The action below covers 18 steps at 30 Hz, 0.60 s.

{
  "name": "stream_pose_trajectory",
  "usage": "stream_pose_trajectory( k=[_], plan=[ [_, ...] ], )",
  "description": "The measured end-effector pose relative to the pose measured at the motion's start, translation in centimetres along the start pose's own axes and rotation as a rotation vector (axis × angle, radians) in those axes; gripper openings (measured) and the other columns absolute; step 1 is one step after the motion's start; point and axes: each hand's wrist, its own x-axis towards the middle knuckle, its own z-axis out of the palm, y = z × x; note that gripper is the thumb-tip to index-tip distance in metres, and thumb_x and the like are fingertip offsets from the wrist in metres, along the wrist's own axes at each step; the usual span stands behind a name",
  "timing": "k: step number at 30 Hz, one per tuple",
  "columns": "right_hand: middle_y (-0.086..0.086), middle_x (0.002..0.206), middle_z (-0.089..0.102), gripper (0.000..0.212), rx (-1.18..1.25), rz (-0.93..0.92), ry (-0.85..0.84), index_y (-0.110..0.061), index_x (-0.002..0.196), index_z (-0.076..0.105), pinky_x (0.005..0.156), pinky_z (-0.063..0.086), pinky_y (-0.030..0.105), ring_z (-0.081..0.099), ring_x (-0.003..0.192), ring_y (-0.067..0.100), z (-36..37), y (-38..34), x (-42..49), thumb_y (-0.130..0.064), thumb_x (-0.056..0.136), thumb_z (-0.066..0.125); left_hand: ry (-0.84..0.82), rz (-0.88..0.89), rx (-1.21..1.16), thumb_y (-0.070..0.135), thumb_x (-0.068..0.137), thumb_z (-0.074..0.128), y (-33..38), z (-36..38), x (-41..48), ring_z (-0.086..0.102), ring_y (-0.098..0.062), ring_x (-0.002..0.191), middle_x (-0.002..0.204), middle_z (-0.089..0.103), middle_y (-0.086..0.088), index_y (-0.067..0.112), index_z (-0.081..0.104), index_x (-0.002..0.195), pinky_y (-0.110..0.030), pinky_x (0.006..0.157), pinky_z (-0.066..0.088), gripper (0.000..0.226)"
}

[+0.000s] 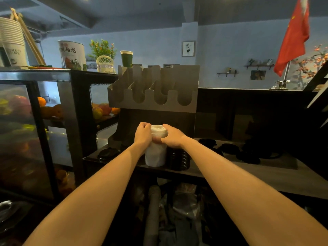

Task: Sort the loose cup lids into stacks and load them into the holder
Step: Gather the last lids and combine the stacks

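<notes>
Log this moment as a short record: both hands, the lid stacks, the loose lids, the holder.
left hand: grips the white lid stack near its top
right hand: grips the same stack from the other side
white lid stack: upright, at the counter's front edge
black lid stack: upright on the counter, close beside the white one
loose black lids: scattered on the counter, right of the stacks
holder: metal, four slots, no lids visible inside

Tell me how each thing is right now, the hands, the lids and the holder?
left hand: grips the white lid stack on its left side.
right hand: grips its top right side.
white lid stack: upright on the counter, held by both hands.
black lid stack: upright, close beside the white one.
loose black lids: lying scattered, unstacked.
holder: all four slots look empty.
</notes>
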Motion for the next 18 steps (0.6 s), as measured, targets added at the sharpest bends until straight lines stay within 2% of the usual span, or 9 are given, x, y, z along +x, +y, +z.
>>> stream_pose_trajectory(
  k=[2,4,6,8,12,15,18],
  plan=[
    [0.008,0.151,0.038,0.097,0.057,0.044,-0.017,-0.024,0.158,0.009,0.109,0.039,0.043,0.043,0.135,0.03,0.3,0.0,-0.6,-0.043,0.087,0.071,0.0,0.005,-0.037,0.019,0.107,0.038,0.5,-0.1,-0.5,0.051,-0.015,0.107,0.133,0.054,-0.007,0.013,0.052,0.14,-0.026,0.08,0.042,0.036],
    [0.008,0.157,0.03,0.101,0.047,0.048,0.084,-0.031,0.158,0.004,0.111,0.039,0.05,0.038,0.139,0.031,0.4,0.1,-1.2,-0.052,0.085,0.07,0.046,0.064,-0.058,0.022,0.108,0.038,0.7,-0.2,-1.1,0.048,-0.012,0.115,0.136,0.052,-0.002,0.016,0.048,0.145,-0.027,0.09,0.04,0.038],
    [0.006,0.158,0.028,0.095,0.015,0.016,0.196,-0.031,0.157,0.01,0.11,0.038,0.051,0.036,0.141,0.03,0.2,0.2,-1.9,-0.056,0.086,0.068,0.082,0.172,-0.058,0.024,0.108,0.041,0.9,0.0,-1.7,0.051,-0.012,0.121,0.135,0.056,0.002,0.017,0.053,0.141,-0.027,0.095,0.04,0.036],
    [0.004,0.154,0.035,0.081,-0.006,-0.038,0.298,-0.028,0.154,0.024,0.106,0.041,0.046,0.042,0.137,0.025,-0.5,0.5,-2.9,-0.055,0.09,0.064,0.065,0.26,-0.069,0.025,0.107,0.045,1.4,0.8,-2.5,0.054,-0.011,0.119,0.126,0.06,0.005,0.017,0.058,0.134,-0.021,0.091,0.042,0.032],
    [0.0,0.126,0.059,0.043,0.04,-0.088,0.464,-0.022,0.134,0.053,0.095,0.052,0.039,0.058,0.113,0.016,-2.4,2.0,-4.9,-0.042,0.096,0.06,-0.025,0.411,-0.036,0.021,0.105,0.05,2.7,4.0,-4.4,0.058,-0.001,0.106,0.111,0.062,0.012,0.019,0.062,0.123,-0.011,0.082,0.042,0.022],
    [0.001,0.113,0.065,0.028,0.06,-0.049,0.515,-0.019,0.122,0.06,0.092,0.054,0.042,0.061,0.102,0.017,-3.8,3.9,-6.4,-0.033,0.097,0.06,-0.115,0.477,0.001,0.018,0.104,0.053,3.0,6.8,-5.9,0.058,0.003,0.098,0.106,0.061,0.015,0.023,0.061,0.117,-0.003,0.072,0.044,0.016],
    [0.001,0.107,0.068,0.021,0.068,0.002,0.565,-0.017,0.115,0.064,0.09,0.055,0.043,0.063,0.098,0.018,-5.2,6.2,-8.2,-0.03,0.099,0.058,-0.223,0.471,-0.004,0.019,0.104,0.053,2.9,9.6,-7.6,0.06,0.002,0.098,0.104,0.061,0.018,0.027,0.058,0.116,-0.005,0.071,0.046,0.015]
  ],
)
